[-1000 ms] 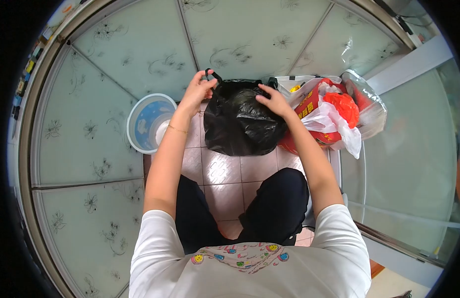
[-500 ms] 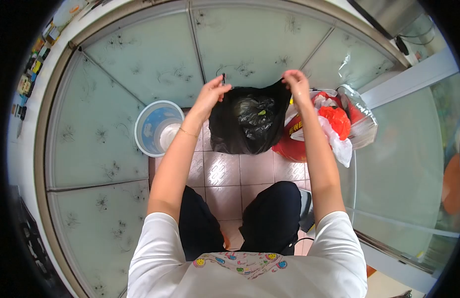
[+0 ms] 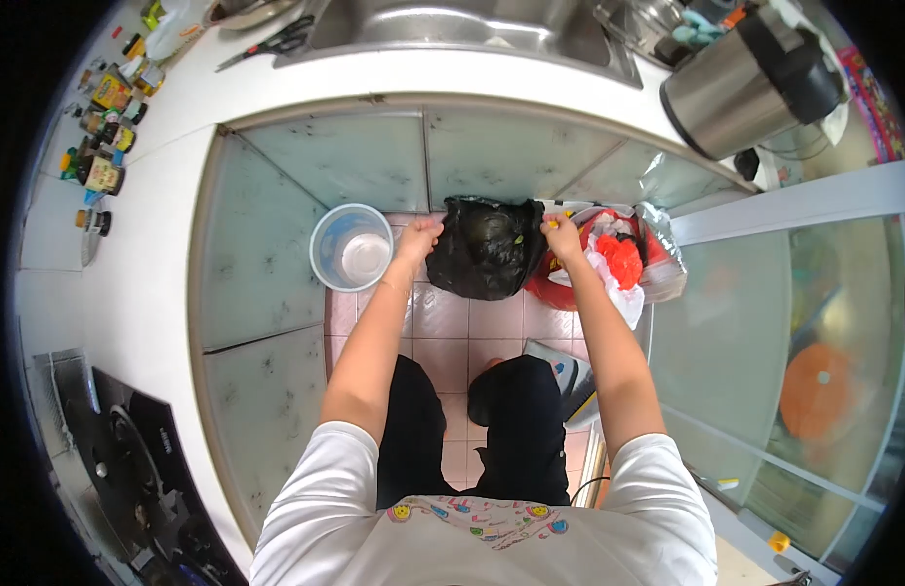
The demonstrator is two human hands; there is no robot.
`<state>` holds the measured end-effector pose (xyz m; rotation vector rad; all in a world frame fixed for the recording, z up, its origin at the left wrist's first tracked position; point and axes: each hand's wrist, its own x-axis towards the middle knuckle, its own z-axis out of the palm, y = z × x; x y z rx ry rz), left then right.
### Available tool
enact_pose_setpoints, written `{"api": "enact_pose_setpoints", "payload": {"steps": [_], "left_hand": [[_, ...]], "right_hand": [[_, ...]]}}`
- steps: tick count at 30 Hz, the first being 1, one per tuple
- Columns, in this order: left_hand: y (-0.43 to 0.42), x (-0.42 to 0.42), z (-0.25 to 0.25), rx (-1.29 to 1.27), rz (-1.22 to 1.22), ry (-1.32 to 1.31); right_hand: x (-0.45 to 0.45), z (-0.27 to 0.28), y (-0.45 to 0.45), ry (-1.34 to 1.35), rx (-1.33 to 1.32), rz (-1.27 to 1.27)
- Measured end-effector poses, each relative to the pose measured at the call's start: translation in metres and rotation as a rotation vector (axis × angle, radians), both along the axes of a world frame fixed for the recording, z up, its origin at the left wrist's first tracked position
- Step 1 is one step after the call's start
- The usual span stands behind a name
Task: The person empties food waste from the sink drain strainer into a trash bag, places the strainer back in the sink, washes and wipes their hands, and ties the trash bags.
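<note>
A black plastic garbage bag (image 3: 484,256) stands on the tiled floor in front of the cabinet doors, its top bunched and dark contents bulging inside. My left hand (image 3: 418,240) is closed at the bag's upper left edge, fingers pinched together on the plastic. On the opposite side, my right hand (image 3: 562,237) grips the upper right edge between thumb and fingers. Left of the bag is a light blue bucket (image 3: 326,256) with a white inside bottom. Close to my right hand, a red bag (image 3: 550,288) holds crumpled red and white plastic bags (image 3: 619,262).
Frosted cabinet doors (image 3: 326,156) curve around the floor area. Above them run a white counter (image 3: 160,254), a steel sink (image 3: 462,29) and a steel electric pot (image 3: 736,88). Scissors (image 3: 272,44) lie by the sink. A glass sliding door (image 3: 721,322) stands at the right.
The view has tilted up, bringing the sink and counter into sight. Both hands have come down lower at the bag's sides, and its raised, stretched opening has dropped and bunched together.
</note>
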<state>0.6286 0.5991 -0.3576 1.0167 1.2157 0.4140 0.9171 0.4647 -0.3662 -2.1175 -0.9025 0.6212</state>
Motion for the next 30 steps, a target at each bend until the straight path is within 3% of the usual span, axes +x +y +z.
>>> {"api": "enact_pose_setpoints", "payload": {"steps": [4, 9, 10, 14, 17, 24, 30], "left_hand": [[-0.026, -0.026, 0.061, 0.057, 0.217, -0.101], [-0.051, -0.073, 0.173, 0.098, 0.402, -0.182], [-0.055, -0.085, 0.195, 0.112, 0.449, -0.185], [-0.066, -0.137, 0.258, 0.162, 0.452, -0.2], [-0.075, -0.172, 0.31, 0.146, 0.544, -0.169], [-0.08, -0.209, 0.354, 0.244, 0.76, -0.213], [-0.061, -0.187, 0.383, 0.303, 0.824, -0.209]], "right_hand": [[-0.044, 0.084, 0.003, 0.267, 0.018, 0.058], [-0.124, 0.217, 0.032, 0.298, -0.105, 0.076], [-0.143, 0.224, 0.04, 0.379, 0.032, 0.086], [-0.208, 0.279, 0.059, 0.546, 0.165, 0.211], [-0.242, 0.301, 0.068, 0.611, 0.159, 0.273], [-0.268, 0.326, 0.091, 0.723, 0.076, 0.475], [-0.249, 0.352, 0.128, 0.556, -0.023, 0.791]]}}
